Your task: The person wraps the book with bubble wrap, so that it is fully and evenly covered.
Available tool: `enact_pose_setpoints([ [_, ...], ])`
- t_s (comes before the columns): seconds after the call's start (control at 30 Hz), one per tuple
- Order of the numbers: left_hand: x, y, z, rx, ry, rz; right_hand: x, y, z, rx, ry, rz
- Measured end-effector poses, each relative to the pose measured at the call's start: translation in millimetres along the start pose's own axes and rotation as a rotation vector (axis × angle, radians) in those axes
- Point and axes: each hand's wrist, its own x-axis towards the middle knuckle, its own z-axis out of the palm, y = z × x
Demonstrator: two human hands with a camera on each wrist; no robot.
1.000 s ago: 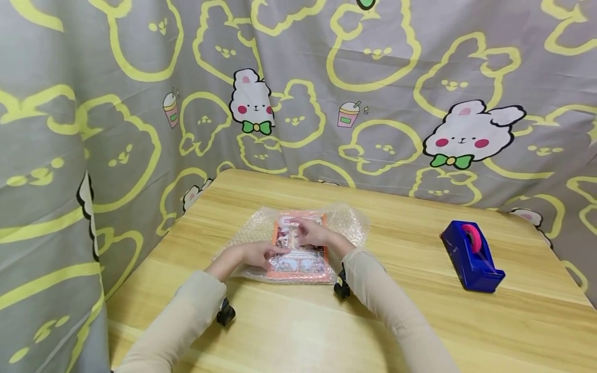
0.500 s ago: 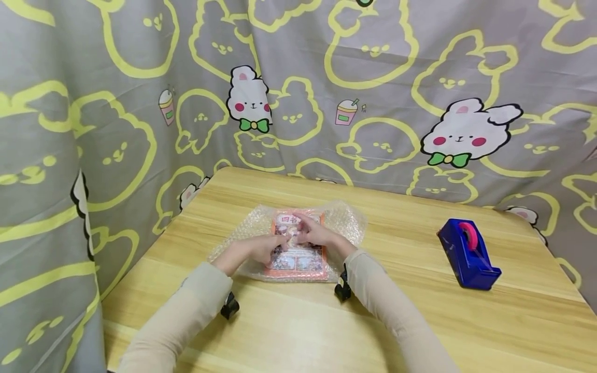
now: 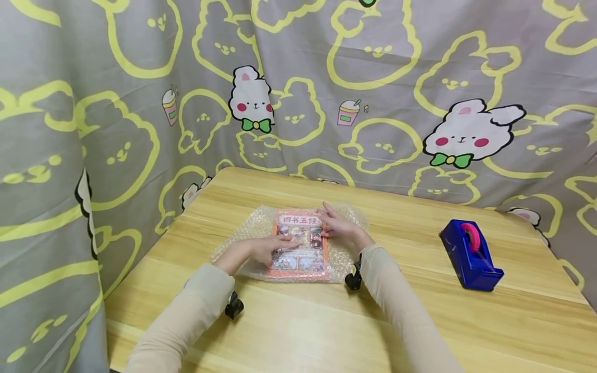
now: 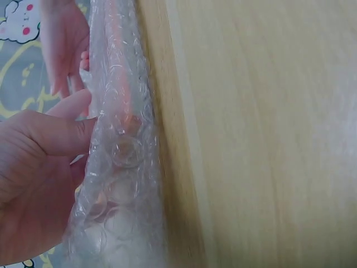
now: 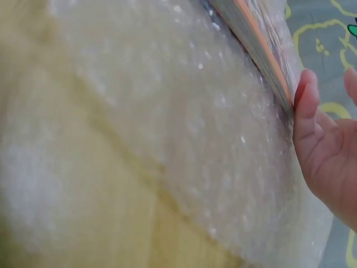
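An orange-bordered book [image 3: 302, 264] with a picture cover lies flat on a sheet of bubble wrap [image 3: 247, 228], and clear bubbles run over its left and front edges. My left hand [image 3: 261, 249] rests on the left part of the cover, fingers stretched across it; in the left wrist view its thumb touches the bubble wrap [image 4: 122, 184]. Beside the book's upper right edge, my right hand [image 3: 341, 227] has its fingers spread and loose. The right wrist view shows that hand's fingertips right at the page edge [image 5: 265, 56], with wrap spread out below.
A blue tape dispenser [image 3: 473, 259] with a pink roll stands on the right of the wooden table [image 3: 298, 331]. Behind and to the left hangs a grey curtain [image 3: 298, 52] with yellow outlines and rabbit heads. A small black camera is strapped under each wrist.
My right hand has moved from the middle of the cover out to its right edge, uncovering the title. My left hand has slid a little farther up and onto the cover.
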Motion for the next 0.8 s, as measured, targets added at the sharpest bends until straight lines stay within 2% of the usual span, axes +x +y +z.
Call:
enact_pose_setpoints([
  [0.13,0.7,1.6,0.4,-0.003,-0.009,-0.032,-10.6,-9.0,-4.2,0.049,0.031,0.023],
  [0.23,1.0,2.9,0.8,0.000,-0.015,-0.051,-20.2,-15.9,-10.8,0.044,0.051,0.047],
  [0.3,1.7,4.0,0.6,0.016,-0.018,-0.055,-19.4,-8.4,-21.4,0.036,0.082,0.055],
  [0.37,3.8,7.2,0.1,0.023,-0.020,-0.051,-15.3,9.0,-39.8,0.051,0.100,0.046],
  [0.43,5.3,9.7,-0.2,0.035,-0.024,-0.048,8.3,55.2,-77.4,0.093,0.123,0.006],
  [0.5,5.8,10.6,0.0,0.035,-0.023,-0.047,37.2,111.1,-120.5,0.148,0.146,-0.039],
  [0.6,5.0,9.3,1.1,0.037,-0.027,-0.050,66.5,175.0,-172.5,0.167,0.216,-0.034],
  [0.63,4.6,8.5,1.5,0.038,-0.027,-0.048,62.2,175.5,-175.5,0.153,0.246,-0.024],
  [0.7,3.6,7.3,1.7,0.038,-0.024,-0.041,36.0,150.1,-164.2,0.102,0.297,0.007],
  [0.73,3.2,6.9,1.6,0.034,-0.021,-0.038,16.8,126.8,-152.0,0.065,0.329,0.042],
  [0.8,2.9,6.7,1.1,0.031,-0.019,-0.033,-21.1,79.7,-125.5,0.033,0.357,0.060],
])
